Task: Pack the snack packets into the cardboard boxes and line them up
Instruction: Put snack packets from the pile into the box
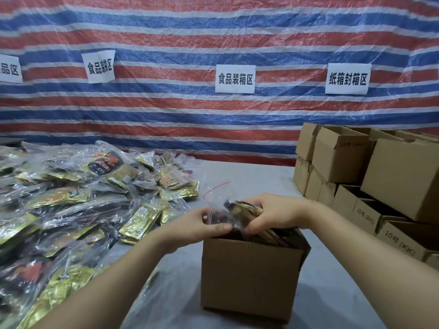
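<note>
A: Clear plastic, red zip strip up top — that's the zip bag of snack packets [228, 210], sitting right over the mouth of the open cardboard box [249, 274], lower end already inside it.

B: And both hands are on it. The left hand [202, 225] pinches the bag's near edge between thumb and fingers; the right hand [273, 213] has its fingers curled over the bundle of packets from the far side.

A: So which step is this?

B: Looks like the loading step to me, mid-insert. The bag's top is above the rim, so it isn't seated.

A: What does the next move want?

B: I'd say a downward press, with the loose plastic tucked in below the rim so the flaps can close. Whether other packets already fill the box I can't tell; the hands cover the opening.

A: Plenty of supply, anyway. The heap of bagged snack packets [71, 203], gold and black, lies on the grey table cover [332, 293] to the left, just beside the box.

B: And over on the right, the stacked cardboard boxes [370, 186] marked "10号 (KK)" stand in 2 tiers.

A: Behind it all, the striped tarpaulin [213, 32] with its white paper signs [235, 79].
</note>
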`<state>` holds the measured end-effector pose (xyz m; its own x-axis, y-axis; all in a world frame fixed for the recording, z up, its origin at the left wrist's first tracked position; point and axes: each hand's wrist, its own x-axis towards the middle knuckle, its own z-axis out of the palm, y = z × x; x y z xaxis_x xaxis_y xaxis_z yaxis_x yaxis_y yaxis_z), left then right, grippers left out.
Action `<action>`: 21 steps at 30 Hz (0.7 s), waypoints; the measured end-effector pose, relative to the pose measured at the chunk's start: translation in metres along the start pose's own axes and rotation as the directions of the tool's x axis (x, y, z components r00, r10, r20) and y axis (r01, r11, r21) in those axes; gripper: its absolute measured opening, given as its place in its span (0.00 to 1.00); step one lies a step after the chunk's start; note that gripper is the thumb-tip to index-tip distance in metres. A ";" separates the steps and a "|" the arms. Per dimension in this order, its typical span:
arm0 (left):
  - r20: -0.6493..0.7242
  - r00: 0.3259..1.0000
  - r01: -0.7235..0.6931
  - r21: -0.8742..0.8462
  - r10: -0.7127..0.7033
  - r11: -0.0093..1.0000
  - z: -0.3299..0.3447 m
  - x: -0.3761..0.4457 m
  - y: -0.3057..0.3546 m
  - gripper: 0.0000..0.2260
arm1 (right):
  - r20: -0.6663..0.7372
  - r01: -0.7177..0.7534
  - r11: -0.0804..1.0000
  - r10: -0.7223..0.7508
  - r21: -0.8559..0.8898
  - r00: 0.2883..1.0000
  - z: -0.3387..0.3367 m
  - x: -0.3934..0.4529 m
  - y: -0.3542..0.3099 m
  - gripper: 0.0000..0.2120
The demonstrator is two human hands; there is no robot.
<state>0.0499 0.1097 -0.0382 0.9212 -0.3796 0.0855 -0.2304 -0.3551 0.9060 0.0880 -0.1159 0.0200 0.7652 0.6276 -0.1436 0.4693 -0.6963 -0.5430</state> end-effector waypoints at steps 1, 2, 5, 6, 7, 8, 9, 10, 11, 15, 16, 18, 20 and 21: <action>-0.004 1.000 -0.003 0.014 0.003 1.000 0.001 0.000 0.001 0.05 | 0.021 -0.028 0.999 0.029 -0.031 0.999 0.001 0.000 -0.001 0.10; -0.008 1.000 -0.013 0.016 0.013 1.000 0.001 0.001 0.000 0.05 | 0.040 -0.050 0.996 0.053 -0.070 0.998 0.002 0.001 -0.004 0.11; 0.037 0.999 -0.021 -0.023 0.022 1.000 0.001 0.001 -0.003 0.12 | 0.112 -0.082 0.973 0.108 -0.216 0.988 0.012 0.008 -0.010 0.13; 0.047 0.999 -0.010 -0.004 0.010 1.000 0.002 0.002 -0.004 0.13 | 0.140 -0.088 0.959 0.130 -0.271 0.982 0.017 0.011 -0.012 0.14; 0.035 0.999 0.004 0.045 -0.005 0.999 0.002 0.003 -0.004 0.18 | 0.170 -0.098 0.940 0.160 -0.327 0.972 0.024 0.015 -0.011 0.17; -0.002 0.999 0.034 0.106 -0.034 0.994 0.003 0.005 -0.005 0.26 | 0.198 -0.116 0.921 0.201 -0.371 0.959 0.031 0.019 -0.009 0.18; -0.043 0.997 0.075 0.160 -0.069 0.984 0.005 0.005 -0.004 0.33 | 0.228 -0.149 0.911 0.250 -0.384 0.941 0.038 0.023 -0.008 0.17; -0.061 0.994 0.104 0.190 -0.094 0.976 0.007 0.007 -0.004 0.38 | 0.258 -0.206 0.912 0.308 -0.355 0.916 0.046 0.026 -0.006 0.16; -0.062 0.993 0.115 0.198 -0.104 0.973 0.009 0.007 -0.004 0.39 | 0.287 -0.275 0.912 0.363 -0.306 0.887 0.052 0.030 -0.003 0.19; -0.038 0.992 0.128 0.203 -0.123 0.971 0.010 0.008 -0.002 0.34 | 0.388 -0.322 0.893 0.430 -0.315 0.815 0.061 0.037 0.006 0.24; -0.038 0.992 0.128 0.210 -0.122 0.969 0.009 0.008 -0.002 0.34 | 0.414 -0.289 0.899 0.412 -0.328 0.812 0.060 0.037 0.007 0.23; -0.030 0.992 0.123 0.221 -0.120 0.967 0.008 0.008 -0.002 0.34 | 0.443 -0.228 0.912 0.370 -0.342 0.817 0.056 0.034 0.009 0.24; -0.025 0.992 0.123 0.216 -0.121 0.969 0.007 0.008 -0.004 0.34 | 0.424 -0.248 0.922 0.360 -0.298 0.831 0.048 0.028 0.006 0.25; -0.022 0.993 0.119 0.211 -0.117 0.970 0.007 0.008 -0.004 0.35 | 0.388 -0.260 0.929 0.350 -0.265 0.853 0.041 0.024 0.002 0.24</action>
<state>0.0557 0.1022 -0.0446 0.9486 -0.3163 -0.0114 -0.1803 -0.5696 0.8019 0.0891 -0.0877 -0.0186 0.6452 0.4268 -0.6337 0.3535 -0.9020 -0.2476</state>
